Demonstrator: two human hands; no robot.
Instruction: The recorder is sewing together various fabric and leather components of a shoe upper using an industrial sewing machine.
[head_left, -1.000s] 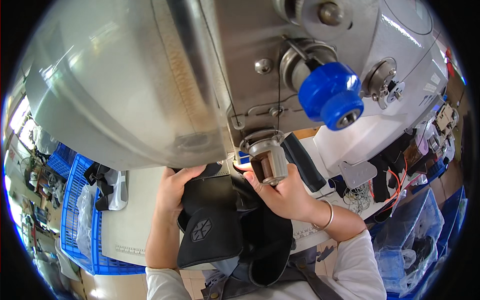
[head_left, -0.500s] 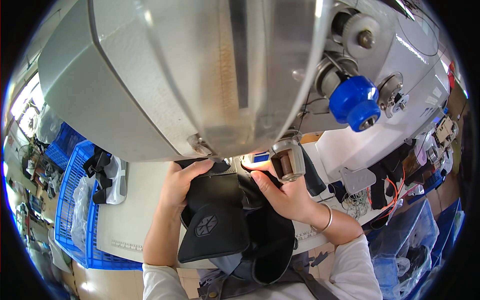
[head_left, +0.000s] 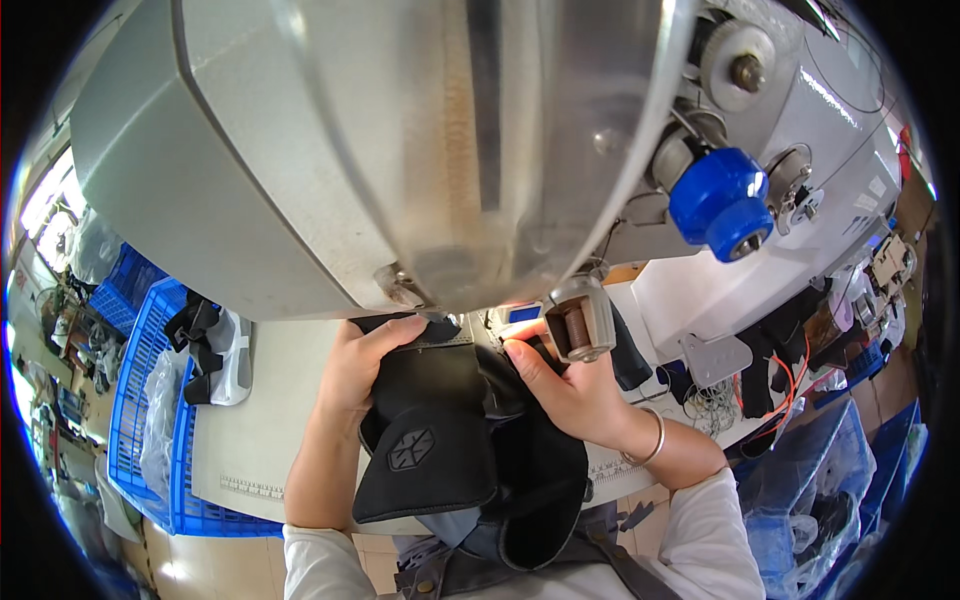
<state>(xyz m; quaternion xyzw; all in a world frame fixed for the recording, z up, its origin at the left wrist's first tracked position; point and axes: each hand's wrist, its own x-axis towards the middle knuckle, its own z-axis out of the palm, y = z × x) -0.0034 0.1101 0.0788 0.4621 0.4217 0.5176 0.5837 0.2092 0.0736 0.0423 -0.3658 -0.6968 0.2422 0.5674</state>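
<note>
Blue knob (head_left: 715,205): shifted rightward in view; glossy, rounded.
Black piece (head_left: 425,465): matte, curved flap; reached under machine head (head_left: 290,200).
Left hand (head_left: 352,372): pinched its edge.
Right hand (head_left: 580,400): gripped its other side.

Machine (head_left: 300,180) is cut off at top edge; its lower part hides the far end of the black pc. (head_left: 430,455). Metal holder (head_left: 590,312) covers part of R. hand (head_left: 585,400). L. hand (head_left: 352,368) has fingers mostly hidden by the pc. Sleeves (head_left: 705,540) are cut off at bottom. Ruler marks (head_left: 252,487) are too small to read; bkgd. things (head_left: 105,352) at far L. are blurred.
</note>
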